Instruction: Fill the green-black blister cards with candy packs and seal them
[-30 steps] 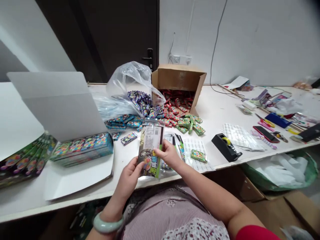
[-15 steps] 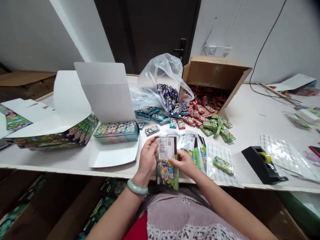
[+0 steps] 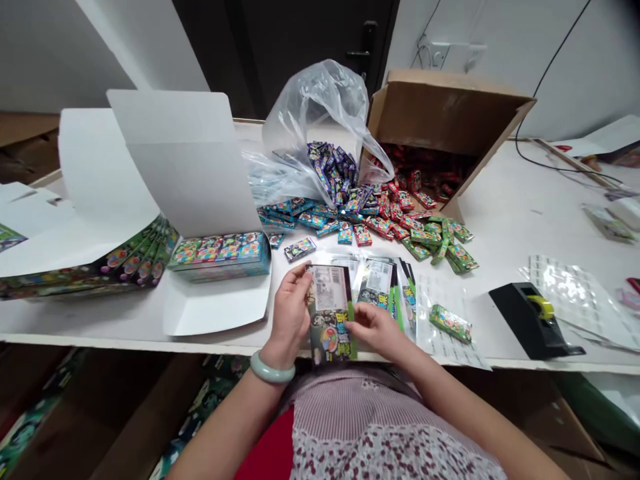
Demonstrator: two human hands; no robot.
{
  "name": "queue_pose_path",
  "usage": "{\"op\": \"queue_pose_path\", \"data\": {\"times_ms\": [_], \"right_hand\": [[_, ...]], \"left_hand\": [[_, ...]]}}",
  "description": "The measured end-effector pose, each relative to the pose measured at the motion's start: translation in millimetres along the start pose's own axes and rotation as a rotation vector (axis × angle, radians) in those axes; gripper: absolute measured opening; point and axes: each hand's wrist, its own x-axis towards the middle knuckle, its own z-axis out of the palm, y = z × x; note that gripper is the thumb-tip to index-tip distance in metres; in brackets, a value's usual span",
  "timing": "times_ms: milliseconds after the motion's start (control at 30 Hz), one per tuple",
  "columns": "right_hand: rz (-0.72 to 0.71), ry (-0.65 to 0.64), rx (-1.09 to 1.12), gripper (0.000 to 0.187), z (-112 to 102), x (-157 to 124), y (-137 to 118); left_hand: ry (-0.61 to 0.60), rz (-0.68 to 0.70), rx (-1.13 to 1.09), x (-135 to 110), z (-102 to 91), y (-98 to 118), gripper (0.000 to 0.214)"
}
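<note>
A flat black-and-green printed packet (image 3: 331,333) with a pale barcode label is held upright over the table's front edge. My left hand (image 3: 291,312) grips its left side, thumb across the upper corner. On the opposite edge, the thumb and fingers of my right hand (image 3: 379,328) are closed at the lower half. Just behind lies a fanned pile of similar packets (image 3: 376,283), partly covered by the held one. A small green candy box (image 3: 451,323) rests on a clear plastic sheet right of my right hand.
An open display box (image 3: 220,257) filled with small boxes stands left, beside more printed cartons (image 3: 133,257). Behind are loose small boxes (image 3: 345,232), a clear bag (image 3: 320,100) and a cardboard box (image 3: 450,110). A black tape dispenser (image 3: 530,320) sits right.
The view has shifted, tilting down slightly. Both hands keep the packet; my right fingers look a little less far over its face and nearer its edge.
</note>
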Motion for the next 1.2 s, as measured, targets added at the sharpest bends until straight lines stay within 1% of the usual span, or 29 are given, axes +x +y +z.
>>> {"op": "queue_pose_path", "data": {"times_ms": [67,133,200,267,333,400,500,567,600,667,700,733,800,833,867,900,967,1033,1100,1133,1200], "right_hand": [[0.016,0.033,-0.02,0.025,-2,2,3],[0.029,0.031,0.013,0.029,-2,1,7],[0.05,0.015,0.067,0.03,-1,-4,9],[0.062,-0.023,0.118,0.026,0,-10,7],[0.031,-0.046,0.143,0.019,-1,-14,0],[-0.034,-0.032,0.124,0.021,-2,-14,-10],[-0.082,0.025,0.038,0.015,-3,-6,-20],[-0.064,0.048,0.012,0.021,-3,0,-20],[-0.051,0.037,0.023,0.023,-2,2,-18],[-0.052,0.006,0.073,0.023,-3,5,-15],[-0.077,0.013,0.095,0.024,-5,5,-14],[-0.121,0.043,0.106,0.03,-8,5,-14],[-0.232,0.156,0.085,0.047,-16,5,-18],[-0.276,0.212,0.053,0.051,-21,5,-21],[-0.3,0.25,0.012,0.051,-25,5,-23],[-0.304,0.27,-0.025,0.047,-29,5,-25],[-0.283,0.28,-0.072,0.036,-36,6,-26],[-0.246,0.238,-0.1,0.027,-40,5,-24],[-0.213,0.151,-0.155,0.017,-45,3,-24],[-0.217,0.122,-0.201,0.015,-47,2,-24],[-0.278,0.135,-0.297,0.016,-51,1,-27]], "left_hand": [[-0.007,-0.092,-0.045,-2,-0.7,0,0.028],[0.01,-0.118,-0.066,-6,-4.0,0,0.028],[0.023,-0.093,-0.067,-12,-8.4,0,0.032],[0.01,-0.042,-0.046,-19,-11.9,1,0.04],[-0.01,0.012,-0.012,-26,-12.9,4,0.042],[-0.037,0.041,0.006,-31,-11.7,7,0.039],[-0.096,-0.001,-0.034,-37,-9.8,9,0.038],[-0.126,-0.058,-0.064,-39,-10.9,8,0.039],[-0.135,-0.075,-0.062,-40,-12.2,8,0.04],[-0.137,-0.058,-0.033,-40,-14.8,6,0.042],[-0.137,-0.034,-0.013,-40,-15.7,5,0.043],[-0.14,-0.007,0.007,-38,-16.0,4,0.042],[-0.166,0.027,0.05,-35,-15.2,4,0.038],[-0.188,0.03,0.077,-34,-14.3,4,0.036],[-0.21,0.028,0.111,-32,-13.3,5,0.035],[-0.228,0.031,0.154,-31,-12.3,6,0.034],[-0.251,0.055,0.273,-29,-11.0,8,0.031],[-0.271,0.119,0.423,-29,-9.9,11,0.023],[-0.295,0.187,0.559,-30,-8.1,13,0.013],[-0.305,0.212,0.6,-30,-6.7,13,0.013],[-0.316,0.239,0.628,-30,-3.2,14,0.016]]}}
